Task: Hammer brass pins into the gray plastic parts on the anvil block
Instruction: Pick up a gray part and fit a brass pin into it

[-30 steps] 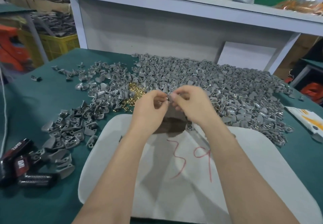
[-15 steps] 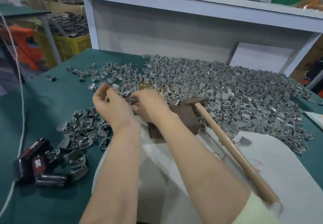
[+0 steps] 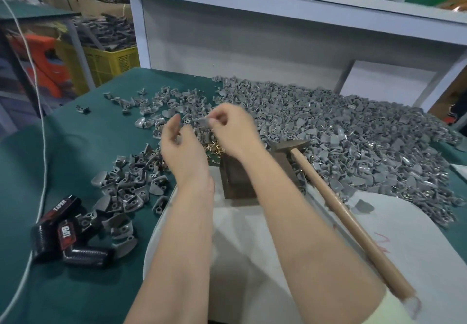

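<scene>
— Where's the right hand (image 3: 235,131)?
— At the anvil block's (image 3: 237,179) 12 o'clock, pinching one gray plastic part (image 3: 203,122).
— The left hand (image 3: 178,144)?
— At the block's 10 o'clock, fingers curled; too blurred to tell if it holds anything.
— Brass pins (image 3: 214,148)?
— Heaped on the worktop (image 3: 88,146) at 11 o'clock; the hammer (image 3: 336,202) lies at 3 o'clock.

Gray plastic parts (image 3: 341,131) are heaped behind the dark anvil block (image 3: 237,179), one pinched by the right hand (image 3: 232,126), brass pins (image 3: 214,146) are scattered at the block's left, and a wooden-handled hammer (image 3: 341,205) is laid at its right.
</scene>
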Tool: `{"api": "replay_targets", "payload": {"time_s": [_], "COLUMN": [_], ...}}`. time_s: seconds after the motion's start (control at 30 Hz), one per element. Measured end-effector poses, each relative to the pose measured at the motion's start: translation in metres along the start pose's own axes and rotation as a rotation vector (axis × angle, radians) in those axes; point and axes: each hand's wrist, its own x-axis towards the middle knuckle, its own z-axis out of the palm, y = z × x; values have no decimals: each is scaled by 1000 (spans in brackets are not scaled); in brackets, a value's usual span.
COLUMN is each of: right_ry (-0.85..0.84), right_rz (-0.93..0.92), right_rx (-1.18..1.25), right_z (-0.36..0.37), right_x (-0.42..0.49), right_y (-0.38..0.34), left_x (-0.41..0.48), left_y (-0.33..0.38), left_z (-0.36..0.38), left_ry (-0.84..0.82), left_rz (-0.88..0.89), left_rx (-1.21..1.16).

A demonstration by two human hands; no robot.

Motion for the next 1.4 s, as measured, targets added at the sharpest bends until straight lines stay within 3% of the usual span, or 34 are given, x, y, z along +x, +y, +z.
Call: {"api": "replay_targets", "payload": {"time_s": [0.13, 0.3, 0.5, 0.63, 0.7, 0.8, 0.97, 1.23, 1.4], "right_ry": [103, 54, -64, 2, -25, -270, -339, -438, -231], "right_rz": [15, 32, 6, 29, 5, -6, -73, -7, -39], "right_rx": [253, 384, 279, 303, 72, -431, -620, -548, -502], "right_z": [-37, -49, -43, -30, -13, 26, 53, 62, 33], "right_x": [-14, -24, -24, -17, -10, -3, 2, 13, 9], "right_y": [-4, -7, -4, -3, -1, 3, -3, -10, -6], "left_x": [-14, -16, -12, -3, 3, 9, 10, 7, 3], "left_y": [-1, 0, -1, 2, 6, 9, 10, 10, 8], "left_z": [7, 6, 5, -1, -6, -11, -10, -6, -4], "left_ry": [-332, -417, -291, -99, 34, 126, 139, 115, 30], "left_rz": [112, 136, 16, 61, 84, 111, 117, 57, 63], "left_rx": [134, 69, -19, -19, -123, -219, -333, -426, -279]}}
